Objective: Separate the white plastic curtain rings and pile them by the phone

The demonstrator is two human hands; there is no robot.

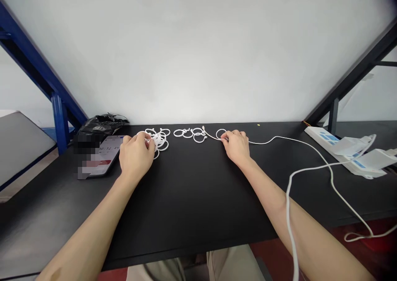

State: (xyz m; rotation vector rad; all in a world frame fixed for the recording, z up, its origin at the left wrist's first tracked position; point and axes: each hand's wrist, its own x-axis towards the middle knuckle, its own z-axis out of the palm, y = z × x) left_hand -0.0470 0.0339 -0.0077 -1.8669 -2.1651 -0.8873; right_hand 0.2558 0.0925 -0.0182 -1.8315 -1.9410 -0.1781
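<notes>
My left hand [136, 152] is at the left side of a tangled pile of white plastic rings [160, 139], its thumb and fingers closed on a ring at the pile's edge. Further right, my right hand [236, 145] rests low over the black table, fingertips pinched at a single white ring [221, 132]. A thin white cable [263, 143] runs under or beside that hand, and its thin end reaches a small cluster of rings [198, 134]. Another linked pair of rings [182, 132] lies between the cluster and the pile. My fingers partly hide what they grip.
A phone with a timer [108, 153] lies left of my left hand, near a black plastic bag [99, 124]. On the right stands a white power strip [328, 142] with plugged-in adapters. Its loose cable [290, 190] crosses above my right forearm. Behind the black table [192, 206] rises a pale wall.
</notes>
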